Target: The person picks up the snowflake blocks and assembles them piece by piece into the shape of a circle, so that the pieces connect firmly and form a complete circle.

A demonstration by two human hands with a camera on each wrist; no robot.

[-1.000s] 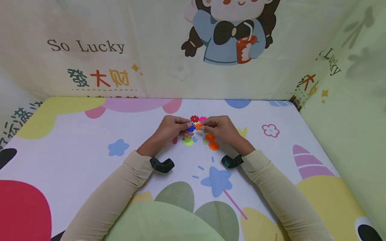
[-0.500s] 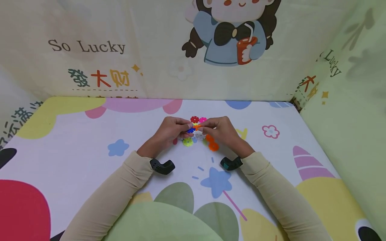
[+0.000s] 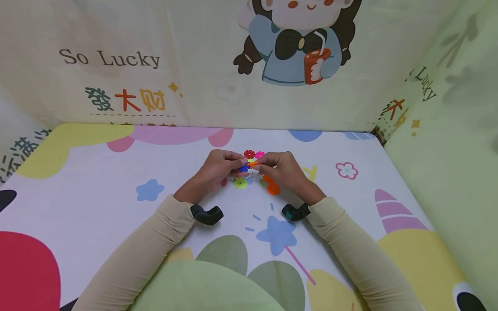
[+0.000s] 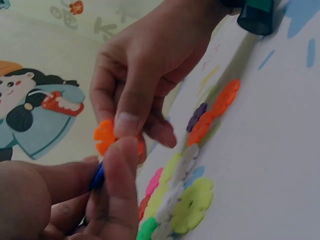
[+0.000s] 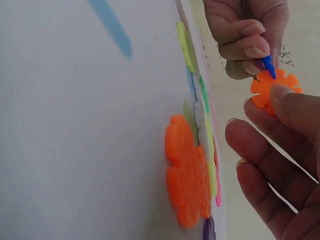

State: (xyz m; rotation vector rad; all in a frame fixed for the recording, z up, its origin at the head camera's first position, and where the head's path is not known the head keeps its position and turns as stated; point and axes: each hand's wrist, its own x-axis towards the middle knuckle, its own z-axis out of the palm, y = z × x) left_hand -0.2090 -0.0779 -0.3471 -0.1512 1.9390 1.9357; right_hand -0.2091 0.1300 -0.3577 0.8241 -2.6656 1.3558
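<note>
Between thumb and fingers, my left hand (image 3: 214, 172) pinches a blue notched plastic snowflake disc (image 5: 269, 67). My right hand (image 3: 285, 172) pinches an orange snowflake disc (image 5: 261, 89) by its edge, thumb on its face. In the right wrist view the two discs meet at their rims, the blue one edge-on and crosswise to the orange one. Whether their slots interlock I cannot tell. Fingers cover much of the blue disc (image 4: 98, 176) in the left wrist view. Both hands are raised above a group of loose discs.
Loose discs lie under and around the hands: a yellow-green one (image 3: 240, 183), a red one (image 3: 249, 154), a pink one (image 3: 260, 154), two orange ones (image 3: 273, 188), a purple one (image 4: 197, 117) and several white ones. A printed cloth (image 3: 97, 216) covers the table; patterned curtains stand behind.
The orange disc has turned from showing its face to nearly edge-on in the head view. My right hand has shifted slightly left; the left hand has hardly moved.
</note>
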